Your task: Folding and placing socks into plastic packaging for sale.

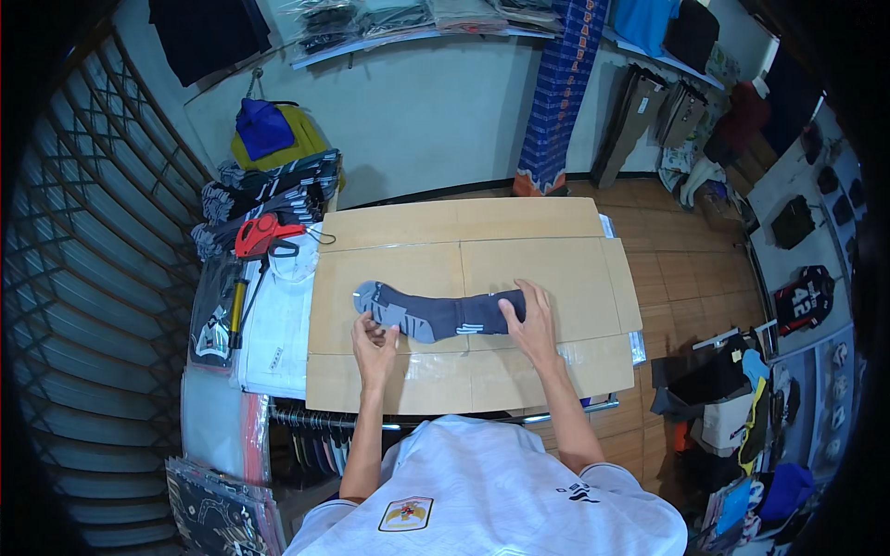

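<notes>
A dark navy sock (445, 317) with grey foot panels and white stripes lies flat on a cardboard sheet (535, 271). Its toe points left and its cuff points right. My right hand (534, 321) grips the cuff end, thumb on top and fingers along the far end. At the near edge of the foot, my left hand (374, 342) has its thumb and index finger touching the fabric, with the other fingers curled. Whether those left fingers pinch the sock is not clear.
Left of the cardboard are a red tape dispenser (259, 235), black-handled scissors (284, 249), a yellow-and-black tool (238, 313) and white plastic packaging (278, 320). Stacked socks (271, 198) rise behind them. A metal clothes rail (313, 417) runs below the near edge.
</notes>
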Motion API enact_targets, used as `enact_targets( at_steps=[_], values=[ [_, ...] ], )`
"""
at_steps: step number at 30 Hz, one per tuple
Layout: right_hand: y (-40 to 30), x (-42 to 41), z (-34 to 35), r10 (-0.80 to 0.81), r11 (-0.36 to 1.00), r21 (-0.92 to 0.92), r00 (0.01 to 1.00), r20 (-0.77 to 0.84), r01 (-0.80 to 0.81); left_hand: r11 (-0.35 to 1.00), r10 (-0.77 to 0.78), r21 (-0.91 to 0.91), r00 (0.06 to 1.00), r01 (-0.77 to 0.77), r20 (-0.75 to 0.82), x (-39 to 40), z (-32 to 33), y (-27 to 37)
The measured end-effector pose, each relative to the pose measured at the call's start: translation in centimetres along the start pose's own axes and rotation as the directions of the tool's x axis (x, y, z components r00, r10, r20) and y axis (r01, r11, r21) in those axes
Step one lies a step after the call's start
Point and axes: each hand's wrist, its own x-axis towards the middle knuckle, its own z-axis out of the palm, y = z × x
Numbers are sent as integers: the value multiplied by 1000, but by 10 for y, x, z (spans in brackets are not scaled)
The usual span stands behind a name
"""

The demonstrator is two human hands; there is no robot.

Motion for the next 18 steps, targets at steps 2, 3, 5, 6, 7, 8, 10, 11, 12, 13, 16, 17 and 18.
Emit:
enact_targets(
  at_steps=[2,3,5,6,7,8,10,11,12,13,16,17,18],
  values=[
    [9,-3,9,-120,988,-100,993,-9,118,999,9,42,996,-6,-87,1,2,-1],
    [11,-5,13,-97,970,-212,990,101,116,999,-23,23,997,25,-74,1,3,6],
    [17,-9,22,-60,938,-322,977,203,125,999,-52,2,997,52,-58,4,7,21],
    [19,-10,26,-63,911,-384,969,237,153,995,-92,18,993,93,-72,7,9,29],
    [23,-11,29,-62,878,-443,961,270,181,990,-131,34,988,134,-85,10,10,33],
    [27,-12,30,-61,877,-445,962,267,179,991,-129,33,988,132,-82,15,12,35],
    [25,-13,30,-60,873,-453,961,269,182,976,-214,14,975,215,-52,22,12,29],
    [23,-13,31,-61,873,-453,962,268,181,977,-213,14,976,214,-52,25,14,23],
    [23,-12,31,-71,871,-454,962,265,190,974,-209,-100,977,203,-50,30,17,12],
    [21,-12,32,-83,868,-454,961,263,199,959,-205,-211,978,190,-51,34,18,2],
    [20,-12,34,-88,876,-444,967,239,189,923,-128,-367,992,113,-14,41,24,-8],
    [20,-12,34,-87,875,-445,968,237,188,923,-126,-368,992,112,-13,39,26,-9],
    [26,-12,32,-72,877,-448,971,228,171,896,-116,-428,993,120,37,35,33,5]
  ],
)
